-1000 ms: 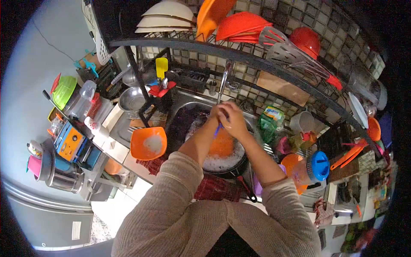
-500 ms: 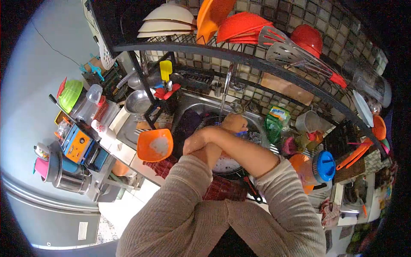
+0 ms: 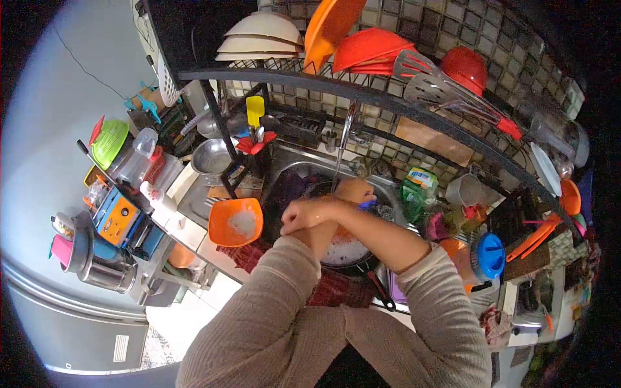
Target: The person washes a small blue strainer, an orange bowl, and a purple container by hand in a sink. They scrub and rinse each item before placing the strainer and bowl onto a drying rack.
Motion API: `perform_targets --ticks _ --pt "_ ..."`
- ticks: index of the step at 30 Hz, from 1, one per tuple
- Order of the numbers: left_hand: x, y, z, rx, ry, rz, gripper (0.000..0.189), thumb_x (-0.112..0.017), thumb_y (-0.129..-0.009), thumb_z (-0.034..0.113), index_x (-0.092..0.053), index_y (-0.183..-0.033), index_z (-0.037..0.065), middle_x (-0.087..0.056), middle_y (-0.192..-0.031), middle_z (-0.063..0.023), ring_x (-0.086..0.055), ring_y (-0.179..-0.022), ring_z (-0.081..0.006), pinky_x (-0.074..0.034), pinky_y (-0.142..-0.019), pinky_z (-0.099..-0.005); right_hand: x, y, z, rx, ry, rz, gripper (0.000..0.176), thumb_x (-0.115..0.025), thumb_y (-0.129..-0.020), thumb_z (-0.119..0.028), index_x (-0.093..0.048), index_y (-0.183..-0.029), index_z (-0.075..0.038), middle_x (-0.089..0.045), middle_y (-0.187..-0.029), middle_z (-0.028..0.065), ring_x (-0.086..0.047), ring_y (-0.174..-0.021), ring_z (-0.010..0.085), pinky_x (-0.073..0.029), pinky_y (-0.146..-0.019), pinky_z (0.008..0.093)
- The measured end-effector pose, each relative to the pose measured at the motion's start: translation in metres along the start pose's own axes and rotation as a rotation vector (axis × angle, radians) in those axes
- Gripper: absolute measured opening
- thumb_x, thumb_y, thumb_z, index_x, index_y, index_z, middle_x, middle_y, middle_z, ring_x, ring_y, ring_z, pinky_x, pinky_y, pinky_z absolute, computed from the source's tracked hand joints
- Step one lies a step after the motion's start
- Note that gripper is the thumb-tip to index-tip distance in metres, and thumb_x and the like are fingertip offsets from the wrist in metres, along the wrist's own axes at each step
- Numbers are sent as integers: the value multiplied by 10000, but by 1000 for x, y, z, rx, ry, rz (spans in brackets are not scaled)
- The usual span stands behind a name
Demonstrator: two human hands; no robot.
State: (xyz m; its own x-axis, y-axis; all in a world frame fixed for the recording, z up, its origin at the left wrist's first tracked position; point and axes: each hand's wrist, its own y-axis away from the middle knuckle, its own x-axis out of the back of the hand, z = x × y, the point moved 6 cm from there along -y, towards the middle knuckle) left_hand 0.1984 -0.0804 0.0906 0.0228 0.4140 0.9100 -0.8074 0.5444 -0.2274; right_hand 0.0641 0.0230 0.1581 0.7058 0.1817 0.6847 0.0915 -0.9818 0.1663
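Over the sink, my forearms cross. My left hand is under the faucet, its fingers curled against a small blue item that I cannot make out fully. My right hand lies across my left forearm near the cuff, fingers bent around it; some fingertips are hidden. Beneath my arms is a dark round pan with white suds. An orange bowl with suds sits on the counter to the left.
A black dish rack spans above the sink with cream bowls, red bowls and slotted utensils. On the right are a green bottle and a blue-lidded container. A steel bowl is at the left.
The view has shifted slightly. My right hand has its fingers a little more bunched on my left forearm. A purple object beside the black handle shows more now.
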Motion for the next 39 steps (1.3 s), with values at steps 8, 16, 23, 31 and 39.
perform_targets --ticks 8,16,23,31,39 --pt "-3 4 -85 217 -52 38 359 -569 -802 464 -657 -824 117 -646 -810 -124 -624 -794 -318 -473 -669 -483 70 77 83 -436 625 895 372 -546 -737 -417 -673 -891 -103 -663 -866 115 -626 -828 311 -474 -754 442" --pt "-15 -6 -41 208 -224 -237 356 -565 -816 447 -671 -895 116 -648 -832 -157 -620 -793 -364 -483 -701 -484 -5 -21 23 -11 -90 -141 658 -420 -838 -617 -626 -1059 -33 -640 -1067 168 -611 -957 300 -452 -840 411" --pt "8 -5 -11 -24 19 88 360 -550 -835 442 -655 -855 98 -645 -818 -144 -620 -801 -363 -485 -698 -474 4 4 -19 -39 -9 38 431 -502 -861 -412 -598 -865 9 -620 -779 173 -570 -699 227 -440 -678 382" --pt "-11 4 -49 48 47 36 369 -574 -819 439 -657 -835 81 -635 -799 -158 -614 -768 -355 -481 -679 -460 13 8 -8 56 205 355 381 -576 -827 -377 -586 -813 3 -577 -725 170 -552 -661 254 -418 -612 369" --pt "6 4 -18 47 62 -23 388 -557 -841 444 -653 -858 68 -628 -812 -169 -607 -781 -356 -470 -702 -442 10 6 -30 21 142 234 337 -568 -834 -317 -572 -725 2 -578 -694 159 -555 -603 273 -419 -565 387"
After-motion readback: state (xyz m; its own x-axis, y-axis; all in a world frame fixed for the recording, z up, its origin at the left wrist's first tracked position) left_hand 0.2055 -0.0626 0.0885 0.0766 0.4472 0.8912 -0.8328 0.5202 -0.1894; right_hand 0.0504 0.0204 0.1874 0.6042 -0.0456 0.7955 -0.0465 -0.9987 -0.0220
